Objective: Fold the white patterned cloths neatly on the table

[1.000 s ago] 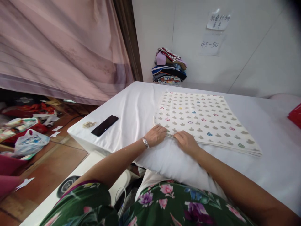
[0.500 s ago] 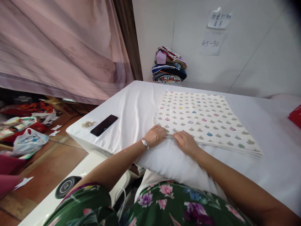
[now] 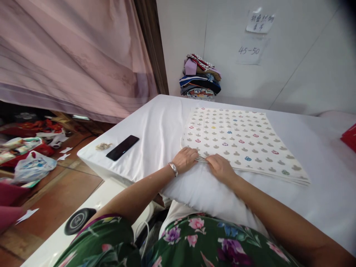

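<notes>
A folded cream cloth [image 3: 236, 142] printed with small grey and coloured motifs lies flat on a table covered in white sheet [image 3: 155, 126]. My left hand [image 3: 185, 158], with a watch at the wrist, and my right hand [image 3: 221, 167] sit side by side at the cloth's near edge. Fingers of both hands are curled and pinch that edge, the fingertips tucked at the layers. A white pillow-like bulge of the sheet [image 3: 200, 193] lies just under my wrists.
A black phone [image 3: 122, 147] and a small crumpled bit [image 3: 102, 146] lie near the table's left edge. A stack of folded clothes [image 3: 200, 79] stands against the wall at the back. Bags and litter [image 3: 30, 163] cover the floor on the left. A red object [image 3: 349, 136] shows at the right edge.
My left hand has shifted slightly forward along the cloth's edge. Otherwise nothing has visibly moved.
</notes>
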The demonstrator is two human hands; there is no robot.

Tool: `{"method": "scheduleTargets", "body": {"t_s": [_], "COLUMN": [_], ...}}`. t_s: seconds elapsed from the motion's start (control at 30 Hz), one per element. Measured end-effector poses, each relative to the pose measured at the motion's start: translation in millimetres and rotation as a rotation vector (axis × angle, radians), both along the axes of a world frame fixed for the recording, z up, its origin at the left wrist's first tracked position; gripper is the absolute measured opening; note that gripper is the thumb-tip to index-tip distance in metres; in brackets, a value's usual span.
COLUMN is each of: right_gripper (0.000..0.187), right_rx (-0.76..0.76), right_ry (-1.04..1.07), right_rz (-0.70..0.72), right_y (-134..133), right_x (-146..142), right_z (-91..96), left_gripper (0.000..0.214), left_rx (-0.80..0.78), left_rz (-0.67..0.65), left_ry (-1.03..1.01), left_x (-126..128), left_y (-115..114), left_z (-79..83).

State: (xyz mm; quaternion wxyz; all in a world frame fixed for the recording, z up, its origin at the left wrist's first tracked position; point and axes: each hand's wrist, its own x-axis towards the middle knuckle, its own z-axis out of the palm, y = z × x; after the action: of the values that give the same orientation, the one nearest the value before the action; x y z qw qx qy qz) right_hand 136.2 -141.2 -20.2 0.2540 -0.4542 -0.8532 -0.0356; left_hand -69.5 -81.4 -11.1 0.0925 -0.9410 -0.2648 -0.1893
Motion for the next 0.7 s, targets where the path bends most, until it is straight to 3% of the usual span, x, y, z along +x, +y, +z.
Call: {"method": "scheduleTargets", "body": {"t_s": [0.37,0.7], "right_gripper": [0.020,0.019], "right_rx": [-0.005,-0.140], "right_ry": [0.026,0.074], "right_rz": [0.026,-0.016], "right_y": [-1,2], "right_x": [0,-4], "right_z": [-0.4,10.3], "left_gripper": [0.006,0.016], "left_rx": [0.000,0.119], "left_rz": [-0.032,-0.100], "left_ry": [0.066,-0.042], "left_x": [4,-5], "left_y": [-3,-7], "left_z": [6.9,4.1]}}
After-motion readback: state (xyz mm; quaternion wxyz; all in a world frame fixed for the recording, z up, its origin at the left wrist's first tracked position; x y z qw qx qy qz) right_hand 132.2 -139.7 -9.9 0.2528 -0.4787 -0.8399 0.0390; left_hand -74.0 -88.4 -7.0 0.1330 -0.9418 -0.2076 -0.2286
